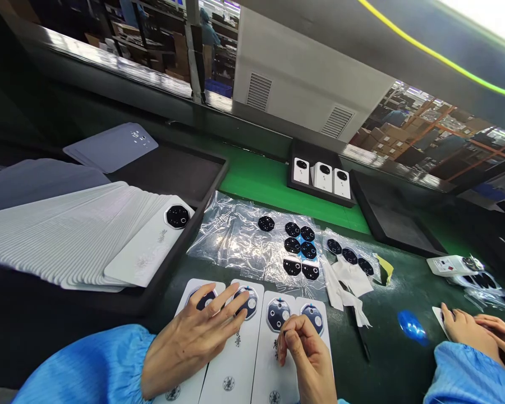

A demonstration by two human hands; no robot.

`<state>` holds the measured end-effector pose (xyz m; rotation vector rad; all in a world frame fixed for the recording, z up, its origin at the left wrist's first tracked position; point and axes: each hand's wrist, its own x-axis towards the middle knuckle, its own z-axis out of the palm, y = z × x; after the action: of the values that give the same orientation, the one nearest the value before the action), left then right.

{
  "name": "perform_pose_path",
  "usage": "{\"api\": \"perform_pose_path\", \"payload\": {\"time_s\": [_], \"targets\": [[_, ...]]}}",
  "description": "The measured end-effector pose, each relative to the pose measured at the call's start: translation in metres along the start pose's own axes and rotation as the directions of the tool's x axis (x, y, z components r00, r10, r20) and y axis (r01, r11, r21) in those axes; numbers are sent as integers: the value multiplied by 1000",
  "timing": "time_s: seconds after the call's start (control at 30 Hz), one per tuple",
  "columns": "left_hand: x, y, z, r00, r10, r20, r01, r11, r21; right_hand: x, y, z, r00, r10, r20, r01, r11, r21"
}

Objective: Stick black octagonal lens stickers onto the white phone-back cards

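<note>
Several white phone back panels (pixel 237 359) lie side by side in front of me, each with a round camera area at its top. My left hand (pixel 193 331) rests over the two left panels, fingers spread, partly covering their camera areas. On the right, my right hand (pixel 305 353) is closed in a pinch above the lower edge of a camera ring (pixel 278 311). What its fingertips hold, if anything, is too small to make out. Beyond the hands, black round camera stickers (pixel 292 245) lie on clear plastic film (pixel 248 241).
At left, a black tray (pixel 185 163) holds a fanned stack of white panels (pixel 79 235). White paper scraps (pixel 351 278) and a black pen-like tool (pixel 362 334) lie right of the film. Farther right are a blue shiny object (pixel 412 327) and a co-worker's hands (pixel 475 331).
</note>
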<state>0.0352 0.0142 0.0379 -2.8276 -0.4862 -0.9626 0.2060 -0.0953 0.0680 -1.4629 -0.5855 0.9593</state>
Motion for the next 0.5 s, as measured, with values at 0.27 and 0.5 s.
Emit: {"api": "perform_pose_path", "payload": {"time_s": [0.27, 0.5], "targets": [[1, 0, 0, 1000, -5, 3, 5, 1000, -7, -2, -4, 3, 1000, 27, -12, -27, 999, -17], [-3, 1, 2, 998, -40, -40, 37, 997, -63, -3, 0, 2, 1000, -15, 13, 15, 1000, -20]]}}
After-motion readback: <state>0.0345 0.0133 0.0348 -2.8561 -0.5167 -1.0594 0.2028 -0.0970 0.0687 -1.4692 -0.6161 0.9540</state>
